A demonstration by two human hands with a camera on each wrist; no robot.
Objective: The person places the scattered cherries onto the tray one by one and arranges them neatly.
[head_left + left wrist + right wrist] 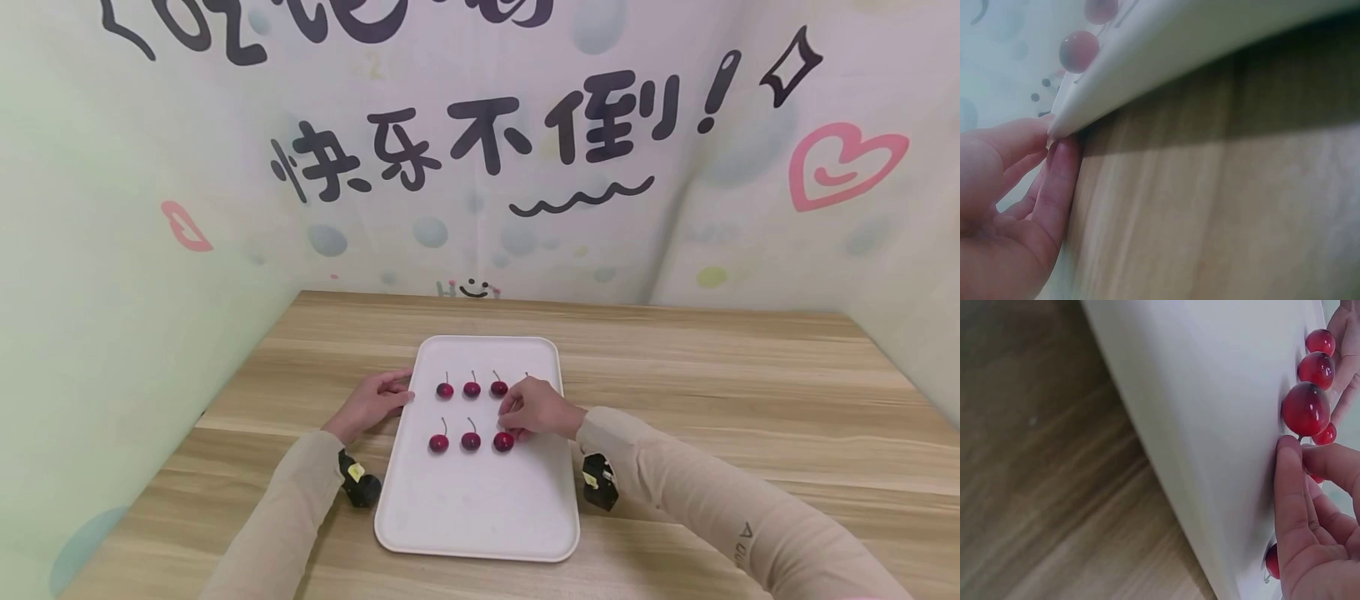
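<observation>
A white tray (pixel 480 517) bears two rows of dark red cherries with thin stems. My right hand (pixel 542 408) reaches over the tray's right rim. Its thumb and a finger pinch the stem of the nearer row's rightmost cherry (pixel 1305 409), whose fruit sits at the tray surface. Partly behind this hand is another cherry (pixel 1273 561); in the head view only its stem tip shows. My left hand (pixel 372 402) is at the tray's left rim, which the thumb and fingertips (pixel 1067 150) pinch in the left wrist view.
The tray lies on a wood-grain table (pixel 712 375). Behind it hangs a printed white cloth (pixel 480 242) with dark characters. More cherries stand on the tray, among them the far row's left one (pixel 445 390) and the near row's left one (pixel 438 443).
</observation>
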